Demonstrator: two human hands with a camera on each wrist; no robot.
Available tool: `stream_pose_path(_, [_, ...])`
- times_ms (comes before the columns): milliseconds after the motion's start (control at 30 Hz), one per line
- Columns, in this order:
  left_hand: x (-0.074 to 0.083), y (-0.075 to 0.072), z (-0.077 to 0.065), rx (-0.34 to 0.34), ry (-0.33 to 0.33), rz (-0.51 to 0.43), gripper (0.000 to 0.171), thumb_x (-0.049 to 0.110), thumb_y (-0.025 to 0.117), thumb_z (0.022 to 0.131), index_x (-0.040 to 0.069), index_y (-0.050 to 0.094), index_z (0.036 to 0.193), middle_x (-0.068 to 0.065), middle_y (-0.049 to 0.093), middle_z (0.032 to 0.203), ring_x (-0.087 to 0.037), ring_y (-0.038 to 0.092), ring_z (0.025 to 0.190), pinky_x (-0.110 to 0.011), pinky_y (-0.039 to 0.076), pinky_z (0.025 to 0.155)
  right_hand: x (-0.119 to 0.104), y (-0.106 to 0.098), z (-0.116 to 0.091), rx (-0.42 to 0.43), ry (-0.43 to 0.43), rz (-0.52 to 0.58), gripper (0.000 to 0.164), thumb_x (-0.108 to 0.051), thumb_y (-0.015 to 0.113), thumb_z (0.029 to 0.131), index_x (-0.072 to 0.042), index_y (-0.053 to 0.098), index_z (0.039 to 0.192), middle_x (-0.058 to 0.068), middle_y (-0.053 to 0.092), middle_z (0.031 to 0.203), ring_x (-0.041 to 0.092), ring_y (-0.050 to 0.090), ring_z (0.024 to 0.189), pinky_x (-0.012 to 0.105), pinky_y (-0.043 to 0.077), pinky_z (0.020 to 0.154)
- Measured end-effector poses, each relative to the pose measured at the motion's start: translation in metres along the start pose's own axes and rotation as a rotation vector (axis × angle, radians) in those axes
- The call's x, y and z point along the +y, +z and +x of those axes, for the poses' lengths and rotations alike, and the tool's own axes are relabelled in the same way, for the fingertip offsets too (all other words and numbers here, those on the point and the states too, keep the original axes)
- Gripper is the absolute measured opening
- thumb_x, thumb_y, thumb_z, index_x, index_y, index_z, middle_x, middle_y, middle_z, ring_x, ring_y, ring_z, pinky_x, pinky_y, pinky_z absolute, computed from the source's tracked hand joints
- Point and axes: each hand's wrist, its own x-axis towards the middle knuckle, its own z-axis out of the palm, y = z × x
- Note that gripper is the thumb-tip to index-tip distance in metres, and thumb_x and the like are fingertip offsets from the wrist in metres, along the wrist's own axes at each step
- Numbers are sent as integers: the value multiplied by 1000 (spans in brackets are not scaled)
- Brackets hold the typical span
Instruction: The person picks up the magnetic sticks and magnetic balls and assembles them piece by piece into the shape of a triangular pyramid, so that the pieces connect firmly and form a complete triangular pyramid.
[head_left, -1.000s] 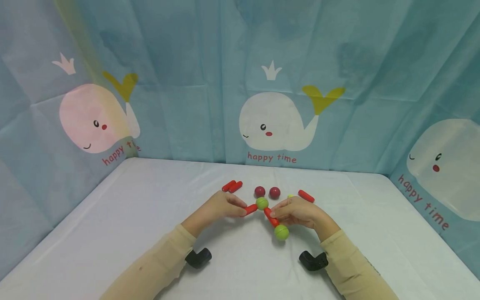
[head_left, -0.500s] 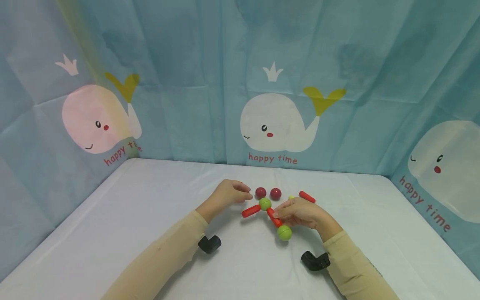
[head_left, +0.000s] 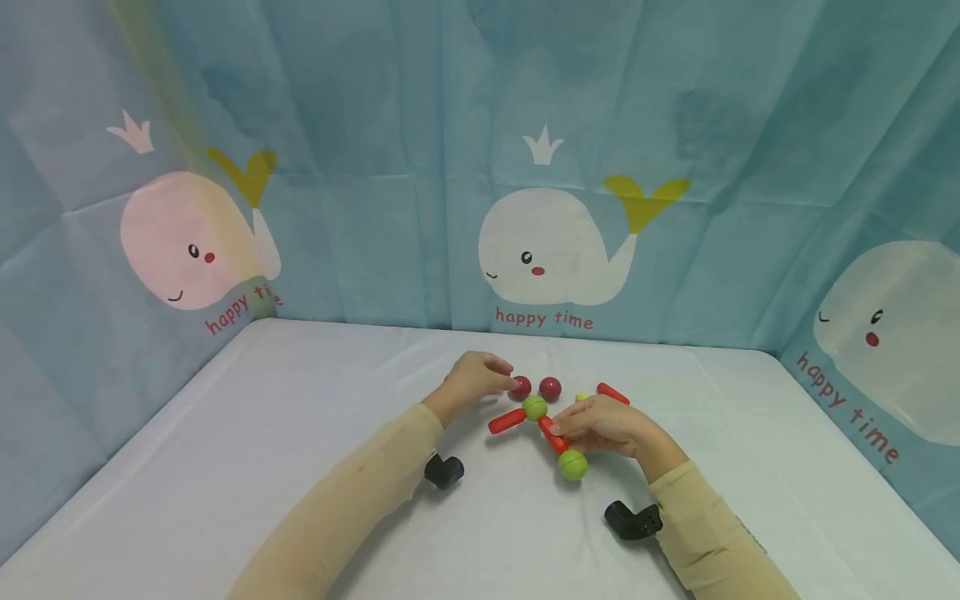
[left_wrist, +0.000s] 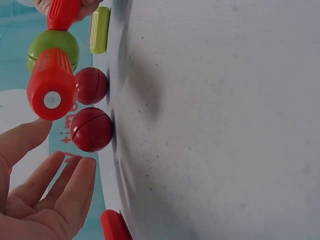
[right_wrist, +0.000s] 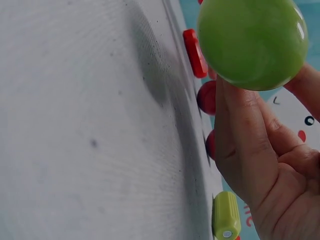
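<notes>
My right hand [head_left: 600, 423] pinches a red magnetic rod [head_left: 552, 435] with a green ball [head_left: 535, 407] at its far end and another green ball [head_left: 573, 465] at its near end. From the far ball a second red rod [head_left: 507, 421] sticks out leftward; its metal tip faces the left wrist camera. My left hand [head_left: 476, 379] reaches over the table with fingers spread and nothing between them. Its fingertips are close to the nearer dark red ball [left_wrist: 92, 130]. Just beyond sits another dark red ball [left_wrist: 91, 86].
A loose red rod [head_left: 613, 393] lies at the back right, near a yellow-green rod [right_wrist: 226, 215]. Another red rod [left_wrist: 115, 225] lies below my left hand in the left wrist view. Black angled pieces [head_left: 444, 472] sit at both wrists. A blue curtain [head_left: 420, 167] backs the white table [head_left: 225, 450].
My left hand has let go of the second red rod and moved away and rightward to a dark red ball. My right hand keeps its grip and has drifted slightly right.
</notes>
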Motion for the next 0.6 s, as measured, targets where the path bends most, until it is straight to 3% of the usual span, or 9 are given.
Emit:
stream_pose_path(267, [7,9,8,-15,-35,17,38,21,77,86,11,70,121,-7,69,118,-22,63,104,-38,55,96,-1,-1,-2,-1,3,10,34,-22,70,92,3,71,114,2,75,98,13,68,83,24,58,75])
stream_pose_path(600, [9,15,12,-57,-39,-10,33,17,76,87,8,70,119,-7,73,103,-19,67,94,-35,55,96,3,-6,0,4,-6,4,36,-22,70,92,4,70,116,0,75,95,12,68,82,24,58,75])
